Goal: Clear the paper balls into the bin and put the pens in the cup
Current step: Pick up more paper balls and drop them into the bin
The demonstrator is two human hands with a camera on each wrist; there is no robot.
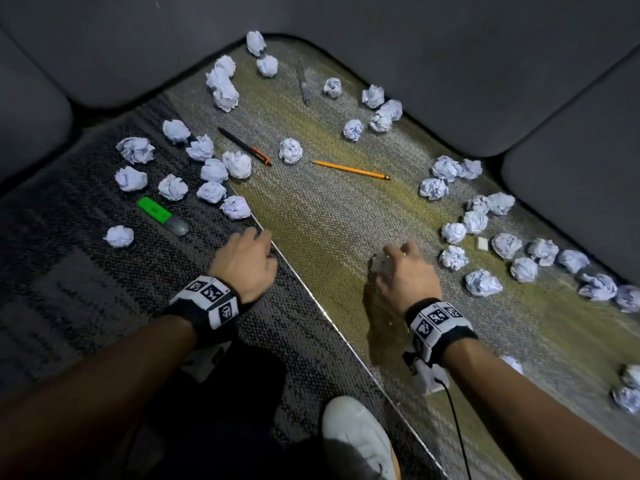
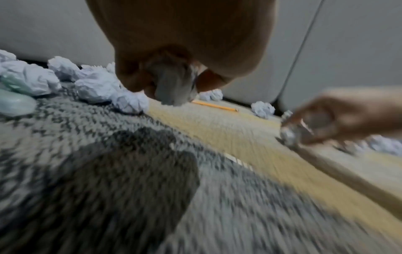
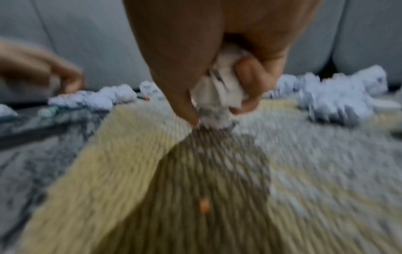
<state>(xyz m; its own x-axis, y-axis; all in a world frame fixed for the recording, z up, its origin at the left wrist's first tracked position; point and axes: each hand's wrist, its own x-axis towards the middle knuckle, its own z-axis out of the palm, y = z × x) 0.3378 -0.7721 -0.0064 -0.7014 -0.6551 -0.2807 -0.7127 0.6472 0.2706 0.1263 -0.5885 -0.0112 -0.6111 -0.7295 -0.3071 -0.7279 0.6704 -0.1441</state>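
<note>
On carpet | R hand grips crumpled white paper ball

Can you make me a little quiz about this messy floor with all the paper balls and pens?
1. True or false: the right hand grips a paper ball.
2. Which lies nearest the left hand?
A. the green highlighter
B. the yellow pencil
C. the black pen with the orange end
3. Fill in the missing word: the left hand holds a crumpled paper ___.

Key
1. True. Fingers and thumb curl round it just above the carpet.
2. A. It lies just beyond the hand, on the dark part of the carpet.
3. ball. The left wrist view shows it tucked inside the curled fingers.
</note>
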